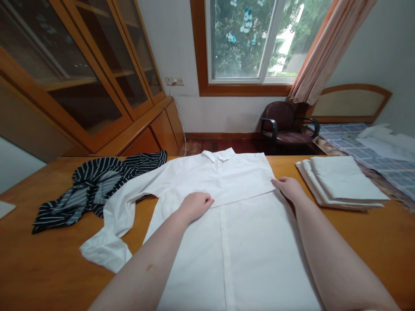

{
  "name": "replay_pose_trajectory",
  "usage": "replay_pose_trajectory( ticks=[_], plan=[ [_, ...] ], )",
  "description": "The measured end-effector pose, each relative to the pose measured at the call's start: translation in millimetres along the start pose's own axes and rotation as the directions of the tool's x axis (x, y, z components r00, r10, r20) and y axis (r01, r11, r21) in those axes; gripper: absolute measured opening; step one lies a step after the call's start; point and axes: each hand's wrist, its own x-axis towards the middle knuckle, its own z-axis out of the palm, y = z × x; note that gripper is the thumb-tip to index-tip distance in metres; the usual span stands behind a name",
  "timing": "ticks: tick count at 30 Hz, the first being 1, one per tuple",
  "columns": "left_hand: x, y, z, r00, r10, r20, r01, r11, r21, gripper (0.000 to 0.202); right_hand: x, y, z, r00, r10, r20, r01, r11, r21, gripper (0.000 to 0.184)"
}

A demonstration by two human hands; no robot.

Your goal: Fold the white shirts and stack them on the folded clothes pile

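A white button-up shirt (236,233) lies flat on the wooden table (48,268), collar at the far end. Its right sleeve is folded across the chest as a band; its left sleeve trails off to the left. My left hand (195,205) rests on the near edge of the folded sleeve, fingers curled and pressing the cloth. My right hand (288,188) holds the right end of that same band at the shirt's edge, fingers closed on the fabric.
A black-and-white striped garment (94,185) lies crumpled at the left of the table. A stack of folded white cloth (340,181) sits at the right. Beyond the table are a dark armchair (285,123), a wooden glass-door cabinet (81,77) and a bed (372,147).
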Motion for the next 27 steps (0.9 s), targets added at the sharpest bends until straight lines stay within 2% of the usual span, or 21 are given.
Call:
replay_pose_trajectory(
  ticks=[3, 7, 9, 11, 14, 16, 18, 20, 22, 24, 27],
  plan=[
    [0.7, -0.5, 0.7, 1.0, -0.005, 0.001, 0.005, 1.0, 0.005, 0.039, 1.3, 5.4, -4.8, 0.997, 0.003, 0.081, -0.005, 1.0, 0.016, 0.039],
    [0.9, -2.0, 1.9, 1.0, -0.002, -0.004, 0.002, 1.0, 0.005, 0.038, 3.3, 11.3, -9.0, 0.994, 0.028, 0.105, -0.042, 0.99, 0.134, 0.045],
    [0.8, -2.6, 2.0, 1.0, 0.0, -0.004, 0.0, 1.0, 0.003, 0.038, 1.6, 11.2, -12.4, 0.987, 0.035, 0.158, -0.063, 0.982, 0.176, 0.049],
    [0.6, -2.9, 1.8, 1.0, -0.002, -0.005, 0.002, 1.0, -0.004, 0.038, -1.4, 9.6, -16.8, 0.974, -0.028, 0.225, -0.008, 0.988, 0.156, 0.046],
    [0.8, -3.1, 2.0, 1.0, 0.003, -0.014, -0.004, 1.0, -0.015, 0.038, -4.6, 7.7, -21.1, 0.943, -0.164, 0.291, 0.153, 0.986, 0.06, 0.033],
    [1.0, -3.5, 2.4, 1.0, 0.012, -0.017, -0.012, 1.0, -0.017, 0.038, -4.0, 7.9, -20.0, 0.951, -0.174, 0.255, 0.185, 0.983, -0.018, 0.026],
    [0.9, -3.8, 2.1, 1.0, 0.01, -0.019, -0.011, 1.0, -0.019, 0.038, -1.7, 9.6, -16.5, 0.978, -0.142, 0.155, 0.155, 0.985, -0.079, 0.019],
    [0.0, -3.3, 0.4, 1.0, 0.004, -0.014, -0.005, 0.999, -0.032, 0.035, 0.8, 12.1, -12.6, 0.988, -0.137, 0.074, 0.143, 0.986, -0.082, 0.015],
    [-1.9, -1.1, -3.0, 1.0, 0.024, -0.021, -0.025, 0.998, -0.066, 0.028, 2.2, 14.6, -10.1, 0.984, -0.169, 0.06, 0.171, 0.985, -0.03, 0.015],
    [-4.2, 3.0, -6.5, 0.993, 0.113, -0.031, -0.116, 0.987, -0.112, 0.02, 2.4, 16.1, -9.3, 0.976, -0.204, 0.077, 0.202, 0.979, 0.03, 0.015],
    [-6.4, 10.0, -8.2, 0.958, 0.284, -0.036, -0.286, 0.945, -0.159, 0.023, 1.4, 15.3, -9.0, 0.971, -0.227, 0.07, 0.223, 0.973, 0.058, 0.013]
  ],
)
